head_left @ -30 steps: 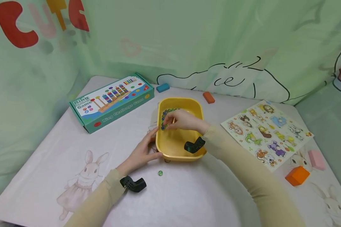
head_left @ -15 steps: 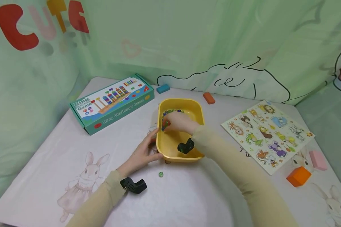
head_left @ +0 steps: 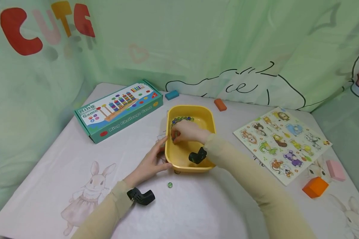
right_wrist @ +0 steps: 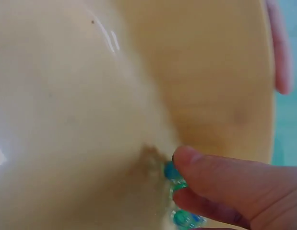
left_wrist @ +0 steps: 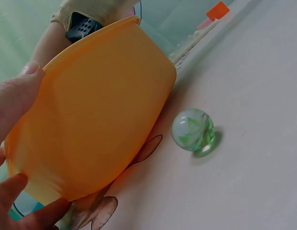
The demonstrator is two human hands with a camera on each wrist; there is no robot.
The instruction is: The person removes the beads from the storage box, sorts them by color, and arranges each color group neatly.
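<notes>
A yellow plastic tub stands on the table. Glass marbles in blue and green run in a row along its far and left inner walls. My right hand reaches inside, thumb and finger pinching at a marble by the left wall; in the right wrist view a blue marble sits at the thumb tip and others show under the fingers. Outside, my left hand rests against the tub's near left corner, fingers and thumb spread along its walls. A single clear-green marble lies on the table in front of the tub.
A green Ring Challenge Game box lies at the back left. Behind the tub are a blue block and an orange-red block. On the right are an animal puzzle board, an orange block and a pink block.
My right hand has shifted slightly toward me along the tub's left inner wall, its fingers coming together low at the marbles. The left hand stays on the tub.
</notes>
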